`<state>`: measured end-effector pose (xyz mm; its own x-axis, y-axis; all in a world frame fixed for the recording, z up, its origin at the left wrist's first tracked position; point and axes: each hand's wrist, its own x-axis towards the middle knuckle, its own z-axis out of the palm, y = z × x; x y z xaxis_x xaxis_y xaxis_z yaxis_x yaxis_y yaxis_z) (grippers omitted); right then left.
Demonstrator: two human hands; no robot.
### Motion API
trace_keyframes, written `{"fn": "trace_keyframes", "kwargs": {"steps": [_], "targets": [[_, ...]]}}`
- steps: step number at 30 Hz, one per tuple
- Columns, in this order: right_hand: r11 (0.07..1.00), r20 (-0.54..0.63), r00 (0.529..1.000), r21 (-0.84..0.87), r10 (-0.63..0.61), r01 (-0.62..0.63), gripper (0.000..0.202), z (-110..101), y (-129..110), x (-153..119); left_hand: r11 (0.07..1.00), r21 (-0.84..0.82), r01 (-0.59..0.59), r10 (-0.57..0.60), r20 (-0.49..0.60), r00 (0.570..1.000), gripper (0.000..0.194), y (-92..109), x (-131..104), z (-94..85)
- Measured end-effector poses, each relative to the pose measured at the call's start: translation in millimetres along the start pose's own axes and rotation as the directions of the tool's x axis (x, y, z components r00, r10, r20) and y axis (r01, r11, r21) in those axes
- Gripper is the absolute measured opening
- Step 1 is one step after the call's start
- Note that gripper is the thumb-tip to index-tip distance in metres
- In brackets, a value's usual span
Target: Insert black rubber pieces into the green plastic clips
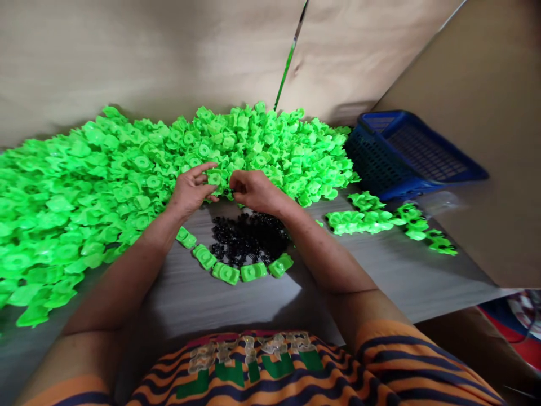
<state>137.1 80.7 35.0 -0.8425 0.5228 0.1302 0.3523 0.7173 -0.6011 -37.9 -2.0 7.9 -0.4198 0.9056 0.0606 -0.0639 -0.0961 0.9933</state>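
Note:
My left hand [195,187] holds a green plastic piece [214,179] between thumb and fingers, its round centre facing me. Close on its right, my right hand [250,189] is pinched at a small black part [228,192] by the piece's lower right edge. Below both hands lies a heap of black parts [249,239]. Several green pieces [226,273] form a curved row around the near side of that heap. Behind my hands spreads a large pile of green pieces [139,163].
A blue basket [380,163] stands tilted at the back right. Green pieces with black parts [359,221] lie in rows in front of it, beside a clear plastic item [442,203]. Wooden panels [169,56] bound the grey table [262,304] behind and at right.

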Motion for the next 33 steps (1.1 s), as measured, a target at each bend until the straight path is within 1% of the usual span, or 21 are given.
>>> {"fn": "trace_keyframes", "kwargs": {"steps": [3, 6, 8, 12, 14, 17, 19, 25, 30, 33], "targets": [[0.989, -0.166, 0.986, 0.142, -0.026, 0.050, 0.018, 10.3, 4.0, 4.6, 1.000, -0.001, 0.013, -0.013, 0.010, 1.000, 0.064, -3.1, -2.9, 4.4], [0.978, -0.288, 0.957, 0.183, -0.040, 0.096, 0.019, 21.5, 6.9, 8.9, 0.999, 0.006, 0.032, -0.032, 0.018, 0.999, 0.070, -7.9, -4.6, 7.7], [0.982, -0.351, 0.935, 0.151, -0.052, 0.111, 0.019, 27.3, 9.3, 11.0, 0.999, 0.008, 0.031, -0.032, 0.025, 0.999, 0.070, -10.4, -5.5, 9.4], [0.995, -0.428, 0.899, 0.000, -0.094, 0.104, 0.019, 34.2, 15.3, 13.2, 1.000, 0.010, 0.014, -0.014, 0.029, 0.999, 0.067, -12.3, -8.3, 13.0], [0.994, -0.453, 0.884, -0.057, -0.114, 0.099, 0.020, 36.3, 18.3, 13.8, 1.000, 0.001, 0.003, -0.003, 0.023, 1.000, 0.068, -12.6, -9.9, 15.0], [0.992, -0.475, 0.872, -0.097, -0.120, 0.084, 0.019, 38.4, 20.9, 14.1, 1.000, -0.006, -0.016, 0.017, 0.014, 1.000, 0.069, -14.4, -11.2, 17.1], [0.991, -0.469, 0.876, -0.119, -0.115, 0.067, 0.017, 39.1, 20.9, 13.7, 1.000, -0.003, -0.029, 0.029, 0.007, 1.000, 0.066, -17.0, -10.9, 17.5], [0.982, -0.451, 0.887, -0.189, -0.105, 0.020, 0.016, 40.5, 16.5, 11.1, 0.999, -0.022, -0.045, 0.044, -0.025, 0.999, 0.051, -23.0, -9.4, 16.7], [0.975, -0.445, 0.883, -0.215, -0.149, 0.057, 0.018, 44.7, 17.0, 11.3, 0.997, -0.041, -0.064, 0.063, -0.024, 0.998, 0.046, -24.0, -9.5, 16.7], [0.977, -0.465, 0.865, -0.175, -0.188, 0.118, 0.018, 47.5, 19.8, 13.1, 0.997, -0.034, -0.076, 0.075, -0.040, 0.996, 0.047, -24.7, -8.2, 15.4]]}}
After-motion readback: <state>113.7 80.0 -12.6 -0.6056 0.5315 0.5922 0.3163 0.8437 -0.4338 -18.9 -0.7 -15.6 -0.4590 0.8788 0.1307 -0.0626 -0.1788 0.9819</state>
